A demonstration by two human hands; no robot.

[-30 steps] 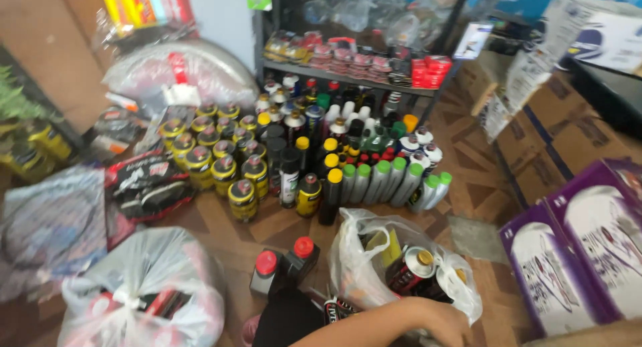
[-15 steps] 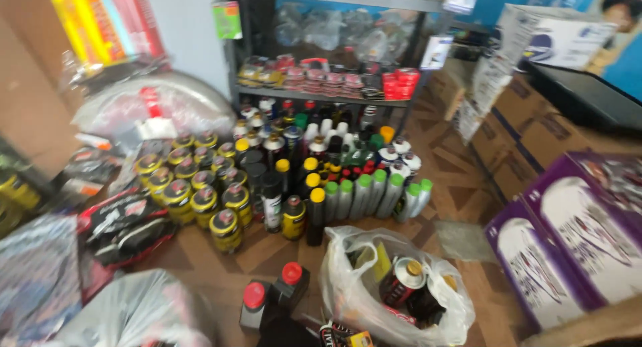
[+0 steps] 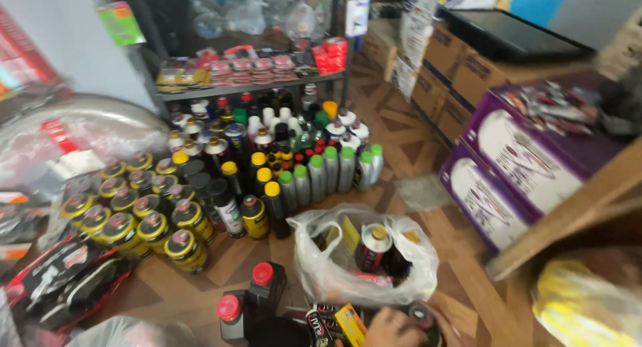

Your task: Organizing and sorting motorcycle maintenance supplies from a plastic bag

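Note:
My right hand (image 3: 391, 329) shows only at the bottom edge, mostly cut off. It rests against a dark can with a round cap (image 3: 422, 316) and a small black and yellow package (image 3: 338, 323). Whether it grips either one is unclear. Just above it sits a white plastic bag (image 3: 328, 267) with a dark can with a silver top (image 3: 374, 243) inside. Two black bottles with red caps (image 3: 257, 287) stand to the left. My left hand is out of view.
Several yellow-topped cans (image 3: 144, 213) and green-capped grey bottles (image 3: 328, 176) crowd the wooden floor before a metal shelf (image 3: 254, 86). Purple boxes (image 3: 521, 166) and cardboard boxes (image 3: 461, 66) line the right side. Packaged goods (image 3: 67, 280) lie at the left.
The view has swung right and down. My hand, out of view half a second ago, is back at the bottom edge by the dark can.

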